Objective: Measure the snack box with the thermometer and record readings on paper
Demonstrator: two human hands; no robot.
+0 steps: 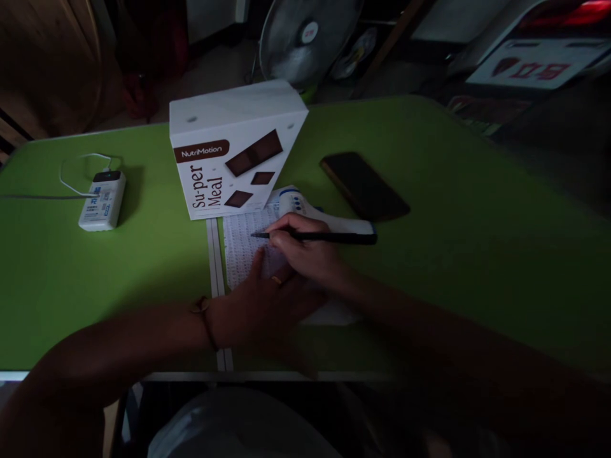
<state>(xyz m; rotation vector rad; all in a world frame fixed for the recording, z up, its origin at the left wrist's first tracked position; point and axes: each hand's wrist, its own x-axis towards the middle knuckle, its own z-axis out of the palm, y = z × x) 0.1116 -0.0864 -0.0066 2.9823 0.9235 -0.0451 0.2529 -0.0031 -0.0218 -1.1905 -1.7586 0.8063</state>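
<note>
Green table (458, 235) carries, toward the middle of its near edge, a white sheet (241, 254) dense with small script; left hand (267, 308) spread over it, right hand (310, 249) pinching a slim black pen (346, 238), tip leftward.

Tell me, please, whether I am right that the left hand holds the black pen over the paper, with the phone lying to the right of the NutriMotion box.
Not quite: the head view shows the right hand holding the black pen over the paper; the phone does lie right of the NutriMotion box.
</note>
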